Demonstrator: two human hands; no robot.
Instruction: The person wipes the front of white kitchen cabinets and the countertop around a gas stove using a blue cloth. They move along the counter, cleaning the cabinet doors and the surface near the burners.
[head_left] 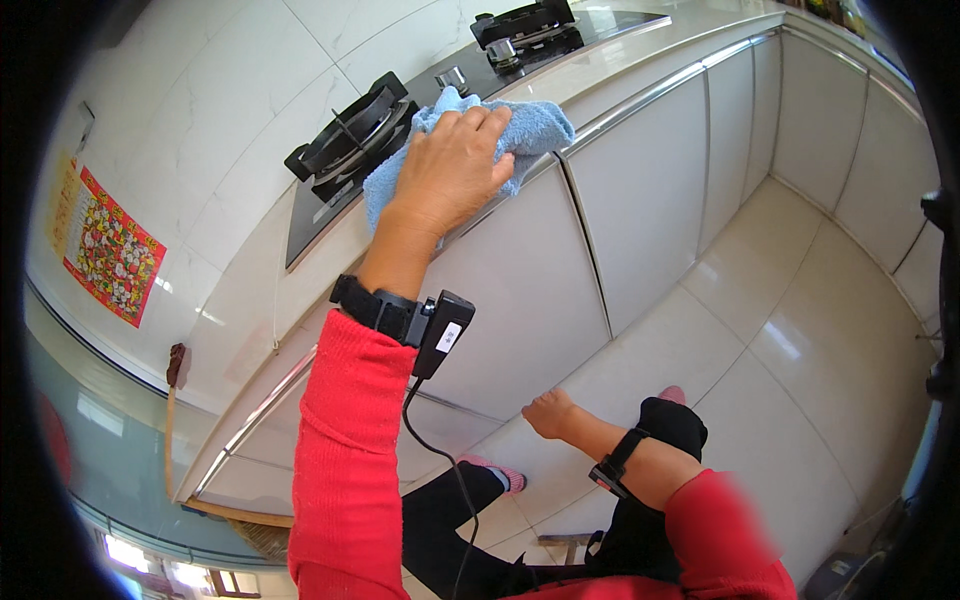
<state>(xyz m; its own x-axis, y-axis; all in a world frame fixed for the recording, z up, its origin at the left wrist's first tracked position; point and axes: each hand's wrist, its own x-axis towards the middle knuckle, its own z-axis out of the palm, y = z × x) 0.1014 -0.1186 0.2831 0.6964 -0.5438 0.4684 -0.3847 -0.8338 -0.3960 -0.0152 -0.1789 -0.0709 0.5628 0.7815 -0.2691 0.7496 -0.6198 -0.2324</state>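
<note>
A light blue terry cloth (540, 128) lies bunched over the front edge of a black glass gas hob (320, 212) and the pale counter beside it. My left hand (455, 170) grips the cloth from above, its fingers curved over it and the thumb on the side toward the cabinets. Part of the cloth is hidden beneath the palm. Lower down, away from the counter, my right hand (549, 413) hangs over the floor by my knees. Its fingers are curled in, and nothing shows in them.
Black pan supports (355, 130) and metal knobs (452, 80) stand close beyond the cloth. White cabinet doors (640, 200) with metal edging run below the counter. A cable (440, 450) hangs from the device on my left wrist. A wooden-handled brush (174, 380) leans at the left.
</note>
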